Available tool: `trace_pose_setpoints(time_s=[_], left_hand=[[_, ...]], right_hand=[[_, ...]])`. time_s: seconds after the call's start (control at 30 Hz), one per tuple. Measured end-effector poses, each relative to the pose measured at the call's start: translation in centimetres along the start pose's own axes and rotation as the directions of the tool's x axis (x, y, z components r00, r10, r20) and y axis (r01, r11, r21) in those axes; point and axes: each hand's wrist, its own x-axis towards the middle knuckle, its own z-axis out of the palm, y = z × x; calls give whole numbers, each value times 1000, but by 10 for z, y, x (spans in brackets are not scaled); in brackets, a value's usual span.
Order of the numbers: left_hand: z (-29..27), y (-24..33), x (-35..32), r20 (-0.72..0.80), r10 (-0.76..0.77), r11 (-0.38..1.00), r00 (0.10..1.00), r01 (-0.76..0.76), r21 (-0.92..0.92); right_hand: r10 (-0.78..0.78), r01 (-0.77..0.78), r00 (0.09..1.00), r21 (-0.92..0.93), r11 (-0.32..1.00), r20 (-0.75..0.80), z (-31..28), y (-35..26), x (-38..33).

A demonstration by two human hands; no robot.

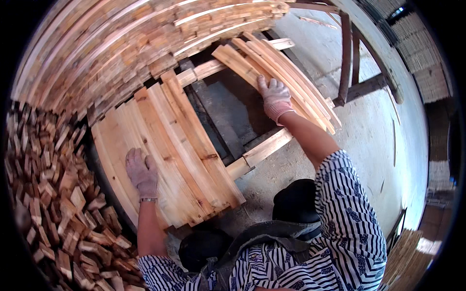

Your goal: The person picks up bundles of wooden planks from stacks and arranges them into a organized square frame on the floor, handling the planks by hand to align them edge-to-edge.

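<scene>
The left hand point(141, 172) is lying flat, grip released, on the near stack of pale wooden slats point(170, 155). The right hand point(274, 98), well apart from it, is pressing open-palmed on the far bundle of slats point(272, 68), gripping nothing. Both stacks are bridging crosswise boards point(259, 151) over a dark gap, so a hard push could be tipping slats off or pinching gloved fingers. Left of the left hand, the loose offcut blocks point(58, 194) could be tumbling underfoot.
</scene>
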Motion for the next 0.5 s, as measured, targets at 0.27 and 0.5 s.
trace_pose_setpoints(time_s=[0.27, 0.5], left_hand=[[-4, -9, 4, 23, -43, 999, 999, 43, 12], [-8, 5, 5, 22, -49, 999, 999, 49, 14]], right_hand=[[-193, 70, 961, 497, 865, 200, -72, -86, -41], [-269, -43, 916, 740, 672, 298, -67, -167, -75]])
